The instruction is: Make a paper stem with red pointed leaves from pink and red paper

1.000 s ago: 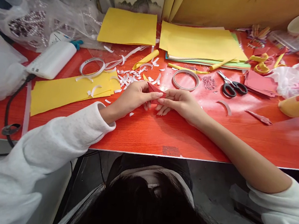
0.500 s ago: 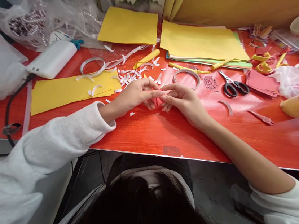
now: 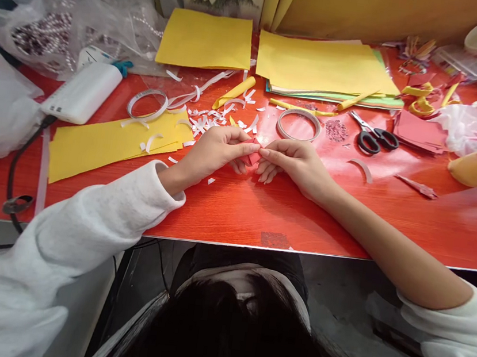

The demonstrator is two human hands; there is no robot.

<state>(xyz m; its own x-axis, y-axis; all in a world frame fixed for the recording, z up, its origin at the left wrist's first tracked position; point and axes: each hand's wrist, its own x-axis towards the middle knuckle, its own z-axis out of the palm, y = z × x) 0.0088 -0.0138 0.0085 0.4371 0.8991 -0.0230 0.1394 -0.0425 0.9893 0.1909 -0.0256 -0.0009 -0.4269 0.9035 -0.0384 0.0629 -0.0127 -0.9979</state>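
A small folded piece of red paper (image 3: 250, 157) is held between my hands, a little over the red table. My left hand (image 3: 223, 149) is closed around it, thumb on top, and hides much of it. My right hand (image 3: 295, 162) pinches the paper's right edge between thumb and forefinger, its other fingers curled below. Just beyond the hands lie a roll of double-sided tape (image 3: 298, 125) and a heap of white paper scraps (image 3: 204, 123). Scissors with black handles (image 3: 374, 136) rest farther right.
Yellow paper sheets (image 3: 322, 67) are stacked at the back, with yellow strips (image 3: 107, 148) at the left. A white power bank (image 3: 81, 92) with a black cable lies near plastic bags. Red paper squares (image 3: 420, 131) and crumpled tissue (image 3: 466, 125) sit at the right. The table's front edge (image 3: 213, 243) runs close by.
My right hand has drawn slightly right, and its thumb and forefinger now pinch only the paper's edge. The left hand stays nearly in place with the paper.
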